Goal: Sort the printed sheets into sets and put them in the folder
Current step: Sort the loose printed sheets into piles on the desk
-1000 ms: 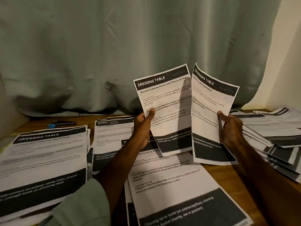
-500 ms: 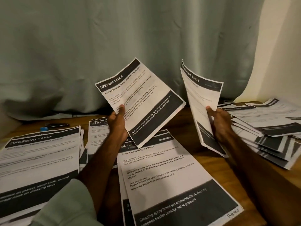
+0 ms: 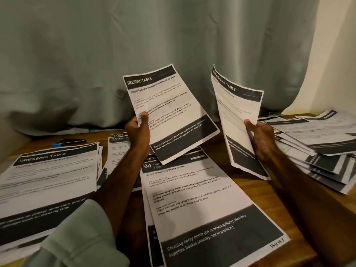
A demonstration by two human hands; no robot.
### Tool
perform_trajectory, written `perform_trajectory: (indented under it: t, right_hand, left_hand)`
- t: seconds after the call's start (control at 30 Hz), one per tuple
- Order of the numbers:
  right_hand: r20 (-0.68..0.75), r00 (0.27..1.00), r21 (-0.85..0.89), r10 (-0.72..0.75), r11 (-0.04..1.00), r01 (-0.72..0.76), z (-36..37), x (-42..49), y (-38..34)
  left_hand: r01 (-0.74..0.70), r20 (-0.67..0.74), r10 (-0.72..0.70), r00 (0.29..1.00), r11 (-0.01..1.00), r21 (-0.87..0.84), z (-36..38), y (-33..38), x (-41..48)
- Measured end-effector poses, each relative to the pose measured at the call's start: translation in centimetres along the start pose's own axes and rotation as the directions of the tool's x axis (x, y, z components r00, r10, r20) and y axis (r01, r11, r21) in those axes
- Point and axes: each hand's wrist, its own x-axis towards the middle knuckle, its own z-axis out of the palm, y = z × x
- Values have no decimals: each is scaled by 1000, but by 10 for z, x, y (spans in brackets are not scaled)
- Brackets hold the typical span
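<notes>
"Sheets in hand, count?"

"Two. The left hand (image 3: 137,130) gripped one printed sheet (image 3: 169,112), headed DRESSING TABLE, 'Sharpen Eyebrow Pencil and Return to Slot'. It was held tilted above the tabletop (image 3: 246,182), thumb on its face, fingers curled behind it. The right hand (image 3: 260,135) gripped a second sheet (image 3: 238,116) with the same heading, turned partly away from the camera. Thumb in front, fingers closed behind; its smaller print could not be read."

"Piles on the tabletop?"

"Four. One squared stack (image 3: 48,180) at left, top sheet DRESSING TABLE. One small stack (image 3: 117,149) behind the left forearm, numbers 701 and 104 showing, mostly covered. One fanned stack (image 3: 202,205) at near centre, top sheet 'Store Cleaning Spray Bottle'. One loose heap (image 3: 317,141) at right, sheets slid askew, partly behind the right hand and cut by the frame edge."

"Sheets per pile?"

"Could not be counted; only edges showed."

"Other items?"

"One dark pen (image 3: 71,141) with a blue end, back left, blurred. One pale green curtain (image 3: 154,45) behind. One pale sleeve (image 3: 81,236) on the left arm, cut off at the bottom edge."
</notes>
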Motion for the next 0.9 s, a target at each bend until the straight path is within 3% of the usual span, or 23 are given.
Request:
perform_trajectory:
  t: [0.17, 0.43, 0.6, 0.77, 0.9]
  right_hand:
    - [13, 1000, -30, 1, 1000, 0, 2, -4, -1]
    - [61, 998, -126, 4, 992, 3, 12, -9, -4]
    - [86, 996, -206, 2, 978, 16, 28, -19, -4]
    - [148, 989, -107, -1, 994, 16, 33, -27, 2]
    - [104, 994, -106, -17, 994, 28, 37, -19, 5]
  left_hand:
    - [-118, 79, 112, 991, 991, 70, 14, 4, -7]
    - [-210, 200, 169, 965, 955, 209, 23, 12, -12]
    - [-208, 298, 122, 947, 938, 278, 20, 26, -8]
    - [-180, 421, 48, 906, 943, 280, 22, 39, -14]
    - [-168, 485, 11, 874, 945, 281, 26, 40, -19]
